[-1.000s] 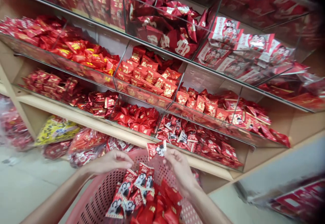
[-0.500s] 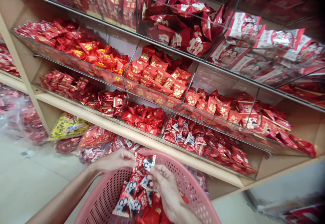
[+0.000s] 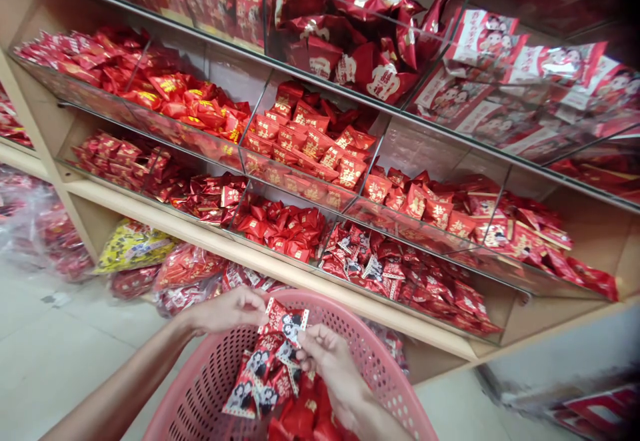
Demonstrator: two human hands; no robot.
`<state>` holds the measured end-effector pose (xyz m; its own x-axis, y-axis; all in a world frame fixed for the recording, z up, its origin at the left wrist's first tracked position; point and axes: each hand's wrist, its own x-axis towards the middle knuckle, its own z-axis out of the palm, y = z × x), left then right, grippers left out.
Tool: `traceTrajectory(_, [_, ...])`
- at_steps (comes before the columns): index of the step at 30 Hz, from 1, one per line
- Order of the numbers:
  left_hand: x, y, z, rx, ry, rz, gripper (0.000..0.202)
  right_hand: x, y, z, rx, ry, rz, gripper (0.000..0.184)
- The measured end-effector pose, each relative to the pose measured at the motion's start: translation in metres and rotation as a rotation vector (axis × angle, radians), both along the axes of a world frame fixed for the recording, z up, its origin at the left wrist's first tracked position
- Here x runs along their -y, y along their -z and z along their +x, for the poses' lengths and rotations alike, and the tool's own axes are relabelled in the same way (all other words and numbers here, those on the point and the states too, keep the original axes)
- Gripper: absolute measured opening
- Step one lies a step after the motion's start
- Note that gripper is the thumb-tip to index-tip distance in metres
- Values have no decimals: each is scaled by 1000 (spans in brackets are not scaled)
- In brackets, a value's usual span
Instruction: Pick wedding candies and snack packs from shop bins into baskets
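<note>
With the left hand (image 3: 235, 311) and right hand (image 3: 330, 357) pinching opposite ends of one wrapped packet (image 3: 283, 319), not yet released, other packets (image 3: 250, 381) already lie below them in the basket (image 3: 387, 351), and stocked shelves (image 3: 150, 218) stand beyond.

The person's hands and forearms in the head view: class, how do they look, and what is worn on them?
The left hand and right hand are ungloved, with no ring visible, though some fingers are partly hidden. The left forearm and right forearm show no sleeve, watch or bracelet.
</note>
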<state>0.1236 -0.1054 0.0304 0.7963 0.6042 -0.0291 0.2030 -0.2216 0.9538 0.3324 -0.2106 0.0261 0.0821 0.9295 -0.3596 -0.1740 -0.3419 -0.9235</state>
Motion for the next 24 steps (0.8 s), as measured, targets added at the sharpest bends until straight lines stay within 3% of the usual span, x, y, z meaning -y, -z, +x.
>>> traceTrajectory(8, [-2,-4,1,64,98,-103,32,-7,-5,12,-43,-113,-51,44])
traceTrajectory(12, [-1,-9,2,62,118,-114,33,-29,-14,17,134,-119,125,47])
traceTrajectory(16, [-1,-10,1,28,104,-105,36,-52,-17,8,213,-289,264,45])
traceTrajectory(19, [-2,-7,0,-4,78,-84,35,-59,-16,-1,208,-401,211,46])
traceTrajectory(24, [-2,-3,1,-17,1,-114,28,-46,-22,8,174,-393,148,37])
